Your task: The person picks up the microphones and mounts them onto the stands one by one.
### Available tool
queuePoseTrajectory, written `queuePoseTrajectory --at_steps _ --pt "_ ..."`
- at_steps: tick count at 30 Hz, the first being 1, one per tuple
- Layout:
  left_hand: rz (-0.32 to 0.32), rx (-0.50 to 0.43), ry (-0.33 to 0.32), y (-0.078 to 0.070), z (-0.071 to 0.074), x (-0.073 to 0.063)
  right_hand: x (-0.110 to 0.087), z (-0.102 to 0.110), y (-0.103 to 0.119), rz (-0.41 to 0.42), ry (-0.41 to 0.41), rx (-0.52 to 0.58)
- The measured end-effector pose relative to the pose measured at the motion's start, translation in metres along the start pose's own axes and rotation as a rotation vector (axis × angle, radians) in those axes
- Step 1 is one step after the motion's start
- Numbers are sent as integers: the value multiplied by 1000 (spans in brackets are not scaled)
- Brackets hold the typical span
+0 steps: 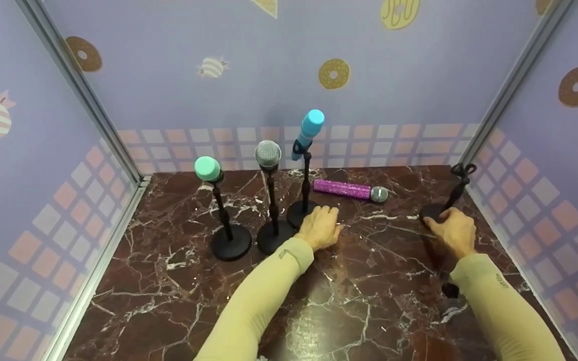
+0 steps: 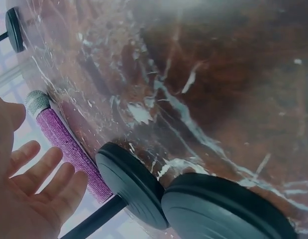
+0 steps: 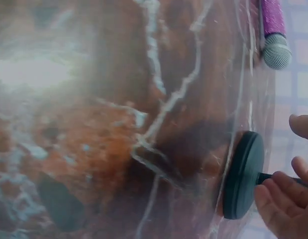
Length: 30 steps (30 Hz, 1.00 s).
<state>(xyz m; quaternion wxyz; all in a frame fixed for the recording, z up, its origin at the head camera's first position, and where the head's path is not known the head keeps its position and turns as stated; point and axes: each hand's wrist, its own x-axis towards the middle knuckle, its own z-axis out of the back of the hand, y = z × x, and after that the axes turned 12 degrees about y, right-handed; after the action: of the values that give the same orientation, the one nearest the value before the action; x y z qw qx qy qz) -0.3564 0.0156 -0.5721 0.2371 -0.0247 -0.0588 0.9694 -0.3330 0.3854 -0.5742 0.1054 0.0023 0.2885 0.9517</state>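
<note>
At the right, my right hand (image 1: pixel 453 231) is at the foot of a bare black microphone stand (image 1: pixel 458 189). In the right wrist view its fingers are beside the pole near the round base (image 3: pixel 243 175), the thumb spread apart from them. My left hand (image 1: pixel 320 228) is in front of the stand that bears a blue microphone (image 1: pixel 310 128), its fingers loosely bent and nothing in them. Behind it lies a glittery purple microphone (image 1: pixel 344 189) with a silver head, on its side. The left wrist view shows that microphone (image 2: pixel 69 147) beyond the left fingers.
Left of the blue microphone stand two more black stands, one with a silver-headed microphone (image 1: pixel 268 154), one with a green-topped microphone (image 1: pixel 208 169). All rest on a dark red marbled table (image 1: pixel 349 311). Patterned purple panels (image 1: pixel 269 90) enclose the back and both sides.
</note>
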Motion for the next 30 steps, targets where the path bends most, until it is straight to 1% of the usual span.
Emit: queuePoseTrajectory --at_steps 5,12,15,17,22,25,30 --pt "7 -47 15 -1 0 12 8 5 -2 -83 8 15" --pt "50 -68 32 6 2 24 17 3 -3 -141 40 39" --pt "46 -66 35 8 4 33 21 5 -4 -162 45 36" --pt "43 -75 25 8 7 40 23 8 -4 -178 49 36" --pt "60 -87 21 6 12 58 28 12 -4 -216 71 48" --pt "63 -64 25 5 12 67 29 12 -6 -204 70 41" --pt "70 -25 7 7 12 85 28 9 -12 -120 39 21"
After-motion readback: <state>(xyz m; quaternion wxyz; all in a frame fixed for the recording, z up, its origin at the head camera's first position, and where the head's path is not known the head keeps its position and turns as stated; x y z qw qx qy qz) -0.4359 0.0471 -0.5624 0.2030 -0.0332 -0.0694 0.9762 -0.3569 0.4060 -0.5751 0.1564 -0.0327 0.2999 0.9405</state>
